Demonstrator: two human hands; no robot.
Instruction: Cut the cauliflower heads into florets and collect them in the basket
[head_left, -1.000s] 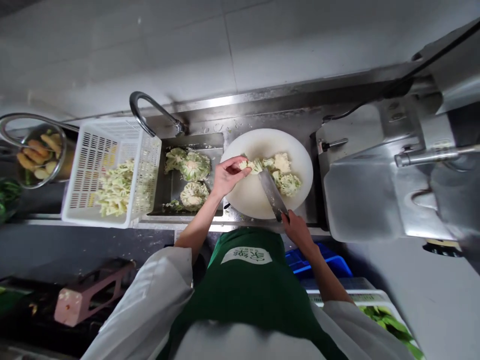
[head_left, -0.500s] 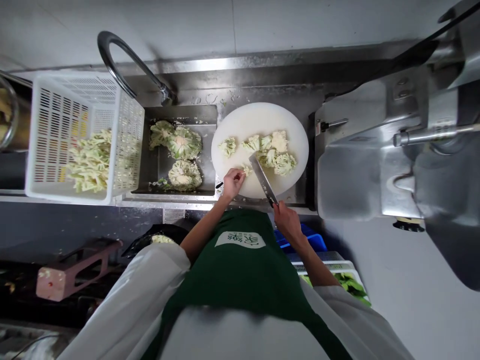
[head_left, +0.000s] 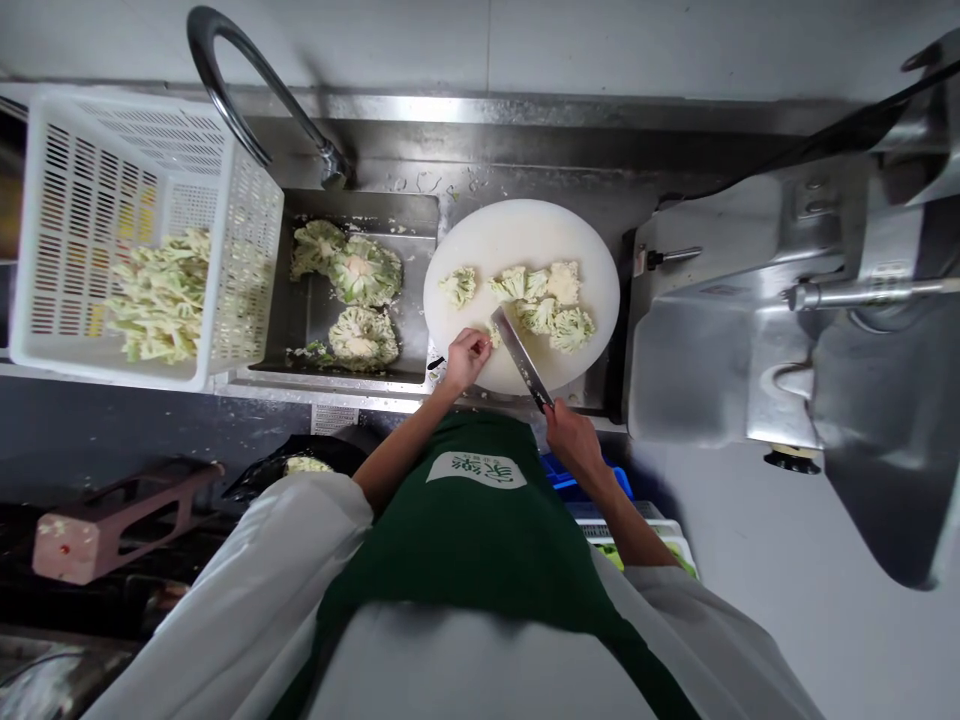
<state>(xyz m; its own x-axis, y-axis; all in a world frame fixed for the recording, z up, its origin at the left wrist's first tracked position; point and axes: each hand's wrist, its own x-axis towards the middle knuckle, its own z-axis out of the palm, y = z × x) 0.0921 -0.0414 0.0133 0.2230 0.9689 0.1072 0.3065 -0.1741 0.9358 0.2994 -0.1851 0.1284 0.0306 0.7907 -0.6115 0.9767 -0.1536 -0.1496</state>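
Observation:
My right hand (head_left: pixel 574 440) is closed round the handle of a kitchen knife (head_left: pixel 523 362), whose blade slants up and left over the white oval cutting board (head_left: pixel 480 240). At the board's lower left, my left hand (head_left: pixel 466 358) pinches a small cauliflower floret (head_left: pixel 493 338), right beside the blade tip. Much of that floret is hidden by the fingers and the knife. Several larger cauliflower pieces (head_left: pixel 571 329) lie bunched to the right of the blade. A single cauliflower piece (head_left: pixel 459 286) sits apart on the left of the board.
Left of the board, a metal sink (head_left: pixel 300 325) holds cauliflower heads (head_left: pixel 364 338). A white plastic basket (head_left: pixel 244 270) of cut florets stands beyond it, with a curved faucet (head_left: pixel 255 60) arching near. A steel machine (head_left: pixel 690 370) stands close on the right.
The view has shifted slightly. Both hands keep nearly the same place; the knife blade has moved a little left, closer to the left fingers and the small floret.

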